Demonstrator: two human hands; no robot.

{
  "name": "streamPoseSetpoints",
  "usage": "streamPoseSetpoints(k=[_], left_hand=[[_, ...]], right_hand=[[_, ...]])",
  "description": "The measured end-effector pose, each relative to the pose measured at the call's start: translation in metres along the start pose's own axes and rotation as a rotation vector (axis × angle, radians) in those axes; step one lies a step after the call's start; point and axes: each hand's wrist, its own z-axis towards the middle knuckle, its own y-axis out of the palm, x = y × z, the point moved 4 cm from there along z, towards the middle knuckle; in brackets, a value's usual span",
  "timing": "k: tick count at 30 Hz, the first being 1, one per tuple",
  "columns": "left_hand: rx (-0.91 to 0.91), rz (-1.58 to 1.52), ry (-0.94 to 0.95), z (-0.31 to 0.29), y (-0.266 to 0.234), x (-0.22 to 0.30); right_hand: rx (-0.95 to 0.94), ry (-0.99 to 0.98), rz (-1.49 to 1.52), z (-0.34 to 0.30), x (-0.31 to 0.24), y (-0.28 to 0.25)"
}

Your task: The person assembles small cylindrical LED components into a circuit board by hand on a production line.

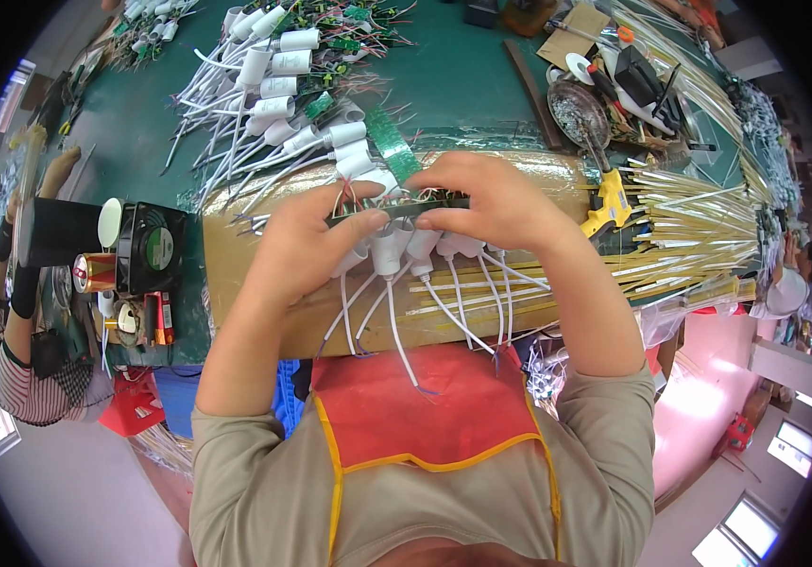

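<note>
My left hand (316, 231) and my right hand (481, 200) grip the two ends of a dark strip of small circuit boards (404, 210), thumbs at the near side. Thin red and white wires stick up from it. Below the strip hang several white cylindrical housings (390, 250), each trailing a white cable (398, 331) towards my red apron. Just beyond my fingers, a bare green board strip (393, 142) leans by a large heap of white housings with cables (278, 90). My fingers partly cover the held strip.
Under my hands lies a cardboard sheet (236, 293) on the green table (462, 76). To the right are a yellow glue gun (609, 203), a round pan (578, 115) and many thin yellowish strips (694, 222). A black fan (153, 248) and a can (94, 272) stand left, near another person (18, 359).
</note>
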Motion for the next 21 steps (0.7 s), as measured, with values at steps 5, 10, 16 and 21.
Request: streamPoseSetpoints(k=[5,10,16,21], left_hand=[[0.063,0.189,0.250,0.002,0.001,0.010],[0.034,0.197,0.263,0.003,0.006,0.006],[0.016,-0.032,0.175,0.008,0.004,-0.008],[0.006,-0.039,0.088,0.013,-0.002,-0.008]], right_hand=[[-0.036,0.026,0.192,0.007,0.003,0.012],[-0.143,0.075,0.309,0.012,0.012,0.015],[-0.102,0.351,0.687,0.009,0.021,0.020],[0.046,0.382,0.615,0.004,0.014,0.019]])
